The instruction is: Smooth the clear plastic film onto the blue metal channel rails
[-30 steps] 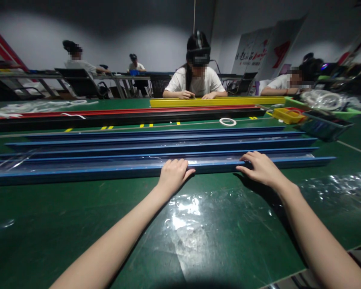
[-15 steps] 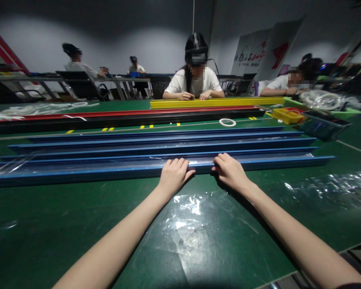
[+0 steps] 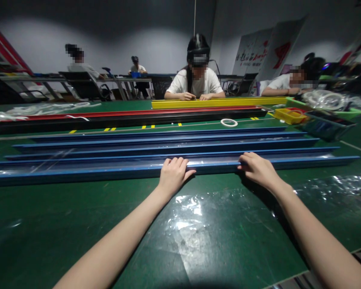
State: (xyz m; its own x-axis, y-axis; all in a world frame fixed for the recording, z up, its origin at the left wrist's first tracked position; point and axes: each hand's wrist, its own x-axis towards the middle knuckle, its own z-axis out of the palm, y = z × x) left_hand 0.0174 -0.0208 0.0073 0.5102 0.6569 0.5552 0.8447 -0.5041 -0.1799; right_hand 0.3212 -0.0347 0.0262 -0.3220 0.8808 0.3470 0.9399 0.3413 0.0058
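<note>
Across the green table (image 3: 132, 241) lies a long blue plastic channel (image 3: 216, 168), nearest to me, with raised walls and a shiny clear lining inside. My left hand (image 3: 174, 172) is closed over its front wall near the middle, fingers inside and thumb pointing right. Farther right, my right hand (image 3: 257, 168) pinches the same wall, with its fingertips partly hidden behind it. Directly behind lie several similar blue channels, side by side. A clear strip crosses the near channels at the left.
Clear plastic film (image 3: 192, 212) lies before me. Beyond the blue channels are a roll of white tape (image 3: 229, 123), black and red channels, and a yellow channel (image 3: 210, 104) handled by a co-worker opposite. A yellow bin (image 3: 289, 116) and other bins stand at right.
My right hand has moved right, and the nearest blue channel has slid right with it, its right end now farther out. My left hand has stayed in nearly the same place.
</note>
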